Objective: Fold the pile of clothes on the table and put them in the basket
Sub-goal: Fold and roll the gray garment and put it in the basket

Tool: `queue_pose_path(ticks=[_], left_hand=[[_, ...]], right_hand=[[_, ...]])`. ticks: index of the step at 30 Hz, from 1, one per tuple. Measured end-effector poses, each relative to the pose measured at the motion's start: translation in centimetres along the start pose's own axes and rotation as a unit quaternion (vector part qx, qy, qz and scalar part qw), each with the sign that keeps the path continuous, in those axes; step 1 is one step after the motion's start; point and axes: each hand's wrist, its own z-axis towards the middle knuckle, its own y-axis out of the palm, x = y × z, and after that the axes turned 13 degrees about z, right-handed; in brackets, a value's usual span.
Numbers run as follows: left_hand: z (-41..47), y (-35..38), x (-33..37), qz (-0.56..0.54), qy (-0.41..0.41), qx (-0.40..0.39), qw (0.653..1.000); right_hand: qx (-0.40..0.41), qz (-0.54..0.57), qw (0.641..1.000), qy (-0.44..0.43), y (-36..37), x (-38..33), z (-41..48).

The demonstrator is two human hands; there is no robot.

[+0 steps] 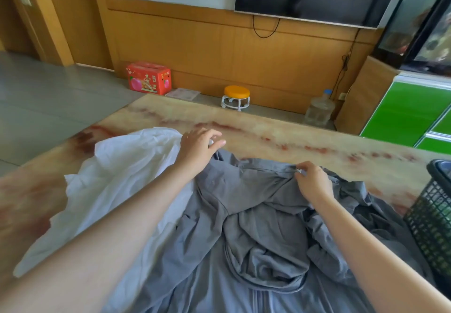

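Note:
A crumpled grey garment (pixel 256 227) lies spread across the marbled table (pixel 280 134) in front of me. A white garment (pixel 117 173) lies bunched at its left. My left hand (pixel 197 149) sits at the far edge where white and grey cloth meet, fingers curled over a bit of fabric. My right hand (pixel 312 181) pinches the grey garment's far edge between thumb and fingers. A black mesh basket (pixel 432 217) stands at the table's right edge, partly cut off by the frame.
Beyond the table are a grey tiled floor, a red carton (pixel 148 77), an orange-topped wheeled stool (pixel 236 97) and a clear water jug (pixel 318 109) by the wood-panelled wall. A green cabinet (pixel 410 112) stands at the right.

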Motion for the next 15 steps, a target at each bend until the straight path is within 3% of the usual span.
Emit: queue_pose_path(ticks=[4,8,15], left_hand=[[-3.8,0.2,-1.1,0.018,-0.006,-0.048,0.999],[-9.7,-0.7,0.1,0.063,0.004,-0.028,0.998],[-13.5,0.3,2.6,0.173,-0.006,-0.135,0.976]], right_hand=[[-0.021,-0.016,0.996,-0.081,1.7,0.2,-1.2],[-0.060,0.055,0.990,-0.112,2.9,-1.7,-2.7],[-0.186,0.062,0.966,-0.166,7.2,-8.9,-2.5]])
